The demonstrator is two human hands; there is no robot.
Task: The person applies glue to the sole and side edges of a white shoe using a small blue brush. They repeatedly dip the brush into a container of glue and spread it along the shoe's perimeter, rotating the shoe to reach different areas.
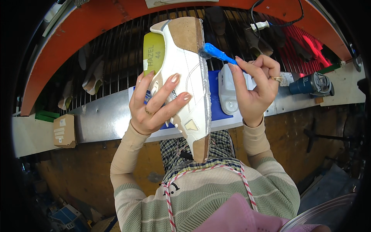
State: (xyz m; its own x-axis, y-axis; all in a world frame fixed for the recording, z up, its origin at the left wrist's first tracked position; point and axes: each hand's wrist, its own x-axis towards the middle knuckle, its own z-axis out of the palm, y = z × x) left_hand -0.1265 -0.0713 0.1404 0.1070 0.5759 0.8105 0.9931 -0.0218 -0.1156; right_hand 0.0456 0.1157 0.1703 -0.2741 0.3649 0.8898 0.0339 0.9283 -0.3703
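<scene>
Knit sweater: striped green/cream, nearest edge, w/ red-white cord over it; pink cloth at very near edge.
Apron: dark plaid, just past sweater, btwn both forearms.
Left hand: closed round the shoe from its left side; fingers spread across white upper, ring on one finger. Sleeve is beige.
Shoe: white leather sneaker upper w/ tan suede toe & heel patches, on a yellow-green last. Held up in air over counter, centre of scene, long axis near-to-far, bottom edge facing right. Near tan end hangs over the apron, far end reaches the dark grille.
Right hand: pinching brush handle btwn thumb & fingertips, ring on one finger; right of shoe, not touching it.
Brush: blue handle, bristle end touching shoe's right edge near far tan patch.
Counter: grey metal strip, runs left-right behind hands; blue sheet on it.
White plastic container: on counter, just left of right hand.
Cardboard box: small, far left on counter.
Dark blue cylinder: far right, on its side.
Grille: dark bars beyond counter, shoe parts behind; orange arch past it.
</scene>
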